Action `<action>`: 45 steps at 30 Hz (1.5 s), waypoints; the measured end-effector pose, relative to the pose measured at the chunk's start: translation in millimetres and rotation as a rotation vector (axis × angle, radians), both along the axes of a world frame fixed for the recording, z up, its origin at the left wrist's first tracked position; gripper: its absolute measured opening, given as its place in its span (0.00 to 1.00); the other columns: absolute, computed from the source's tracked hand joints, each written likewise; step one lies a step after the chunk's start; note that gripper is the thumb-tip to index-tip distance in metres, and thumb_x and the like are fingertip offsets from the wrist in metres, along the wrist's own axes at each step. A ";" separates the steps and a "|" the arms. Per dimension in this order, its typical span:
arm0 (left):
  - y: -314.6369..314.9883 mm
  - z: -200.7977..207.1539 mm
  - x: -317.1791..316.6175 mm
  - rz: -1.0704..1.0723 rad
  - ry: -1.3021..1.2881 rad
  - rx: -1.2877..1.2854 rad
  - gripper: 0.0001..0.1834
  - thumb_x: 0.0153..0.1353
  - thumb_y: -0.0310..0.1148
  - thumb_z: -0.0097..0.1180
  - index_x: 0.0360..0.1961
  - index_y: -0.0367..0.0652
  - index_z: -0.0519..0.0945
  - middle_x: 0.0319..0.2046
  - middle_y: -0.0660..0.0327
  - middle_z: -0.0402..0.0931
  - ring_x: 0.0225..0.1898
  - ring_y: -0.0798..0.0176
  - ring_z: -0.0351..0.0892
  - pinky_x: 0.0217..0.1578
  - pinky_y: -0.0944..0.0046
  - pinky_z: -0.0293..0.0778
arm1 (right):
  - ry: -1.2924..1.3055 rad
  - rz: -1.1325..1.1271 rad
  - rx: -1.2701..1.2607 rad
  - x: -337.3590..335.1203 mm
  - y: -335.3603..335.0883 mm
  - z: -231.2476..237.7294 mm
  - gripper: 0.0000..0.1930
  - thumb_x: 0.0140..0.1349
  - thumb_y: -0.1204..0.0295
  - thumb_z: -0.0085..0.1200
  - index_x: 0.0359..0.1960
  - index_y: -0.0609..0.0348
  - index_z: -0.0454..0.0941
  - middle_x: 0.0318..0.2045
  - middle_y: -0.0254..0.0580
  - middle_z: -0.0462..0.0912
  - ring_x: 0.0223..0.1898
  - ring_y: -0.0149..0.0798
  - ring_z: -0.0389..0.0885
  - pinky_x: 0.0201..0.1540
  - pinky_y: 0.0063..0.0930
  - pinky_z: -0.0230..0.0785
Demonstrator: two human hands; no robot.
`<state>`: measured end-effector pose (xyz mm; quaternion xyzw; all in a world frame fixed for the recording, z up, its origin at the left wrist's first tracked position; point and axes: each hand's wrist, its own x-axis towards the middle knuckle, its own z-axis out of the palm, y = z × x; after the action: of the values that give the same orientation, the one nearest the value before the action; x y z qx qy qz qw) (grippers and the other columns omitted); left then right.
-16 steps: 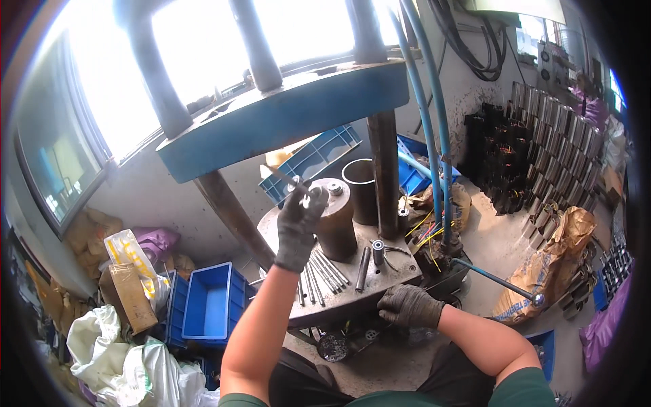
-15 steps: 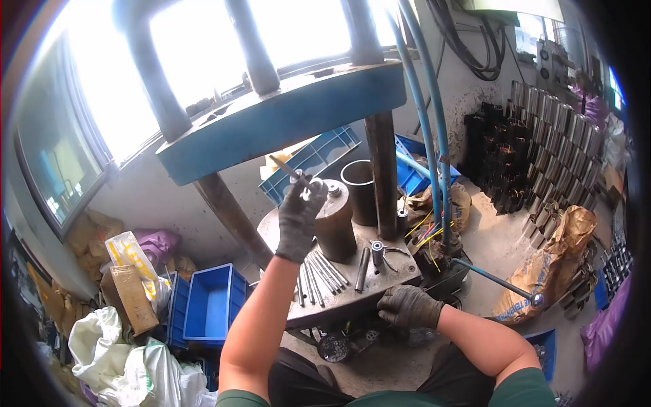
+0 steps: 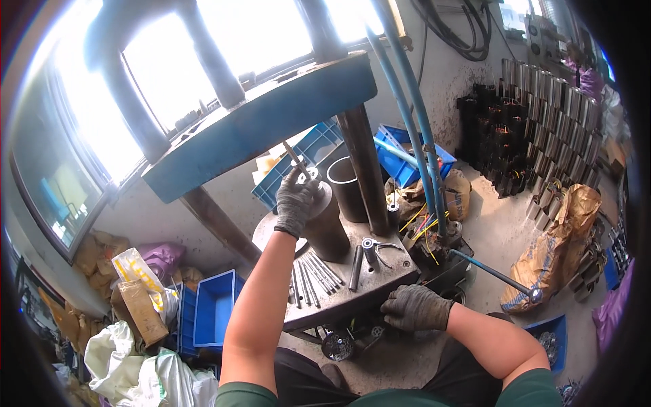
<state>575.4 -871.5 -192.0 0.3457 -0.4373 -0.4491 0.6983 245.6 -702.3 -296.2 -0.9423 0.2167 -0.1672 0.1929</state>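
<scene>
My left hand point(image 3: 296, 202), in a grey work glove, is raised beside a thick dark metal cylinder point(image 3: 327, 234) on the press table. Its fingers close around a slim metal shaft point(image 3: 296, 154) with a ring-like part on it. The shaft points up and tilts left; its lower end is hidden. My right hand point(image 3: 416, 308), gloved too, is curled closed by the table's front edge, and whatever it may hold is hidden. Several bare shafts point(image 3: 313, 277) lie side by side on the table point(image 3: 339, 303). A dark rod point(image 3: 355, 268) and a small bored sleeve point(image 3: 369, 249) are to their right.
The blue press beam point(image 3: 264, 129) spans above my left hand, carried by steel columns point(image 3: 365, 173). An open-topped tube point(image 3: 347, 190) stands behind the cylinder. Blue hoses point(image 3: 415, 115) and a lever point(image 3: 491, 273) are at right. Blue crates point(image 3: 215, 308) and sacks point(image 3: 135, 366) are at left.
The view has shifted slightly. The shaft in my left hand has tipped more upright, and that hand now overlaps the cylinder's top more. My right hand stays curled near the table edge.
</scene>
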 end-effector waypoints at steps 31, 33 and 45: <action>3.1 7.1 -5.0 0.169 -0.384 0.071 0.32 0.64 0.27 0.68 0.67 0.39 0.69 0.39 0.64 0.75 0.37 0.73 0.77 0.40 0.71 0.79 | 0.677 -0.404 0.090 -166.3 95.7 125.2 0.21 0.65 0.52 0.54 0.44 0.57 0.85 0.37 0.52 0.87 0.40 0.56 0.87 0.45 0.49 0.79; 0.9 4.3 -4.7 0.165 -0.396 0.027 0.33 0.64 0.27 0.68 0.69 0.39 0.70 0.42 0.62 0.73 0.39 0.71 0.79 0.40 0.70 0.79 | 0.526 -0.462 0.075 -176.8 106.5 108.3 0.20 0.64 0.52 0.55 0.41 0.57 0.85 0.34 0.52 0.87 0.37 0.56 0.87 0.43 0.50 0.78; -11.6 -0.9 -5.2 0.214 -0.640 0.044 0.29 0.65 0.38 0.69 0.67 0.49 0.77 0.46 0.55 0.76 0.45 0.64 0.80 0.51 0.63 0.78 | 0.481 -0.526 -0.070 -170.1 122.7 99.5 0.12 0.57 0.61 0.61 0.33 0.56 0.84 0.28 0.50 0.85 0.32 0.54 0.86 0.39 0.47 0.79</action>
<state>570.2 -883.1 -192.9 0.5279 -0.5857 -0.2513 0.5613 75.5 -579.6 -196.7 -0.8726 0.4853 0.0079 0.0544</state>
